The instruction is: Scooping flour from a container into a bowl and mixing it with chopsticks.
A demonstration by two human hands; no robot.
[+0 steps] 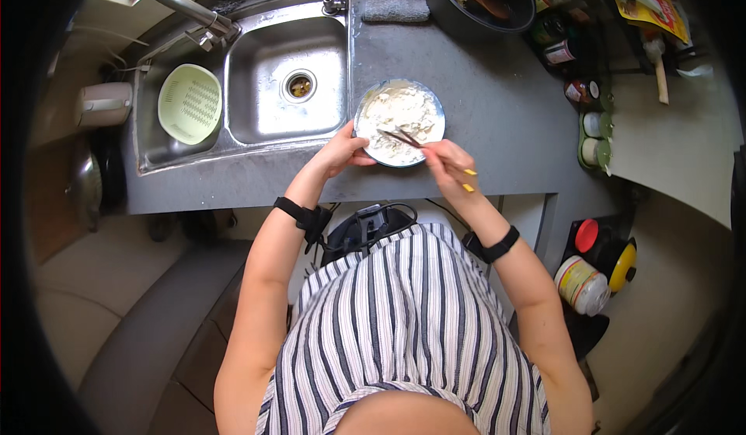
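A round bowl (pixel 436 98) with a bluish rim stands on the grey counter, just right of the sink. Inside it lies a white, lumpy, flour-like mixture (pixel 402 111). My left hand (pixel 344 152) grips the bowl's lower left rim, thumb on top. In my right hand (pixel 451 169) is a pair of dark chopsticks (pixel 409 140) with yellow ends. Their tips reach into the white mixture and stand slightly apart. The bowl's underside is out of sight.
Left of the bowl is a steel sink (pixel 256 44) with a faucet (pixel 192 12) and a pale green colander (pixel 189 104). A dark pot (pixel 436 3) holding a wooden utensil stands behind, beside folded cloths (pixel 395 7). Jars (pixel 581 91) and bottles line the right side.
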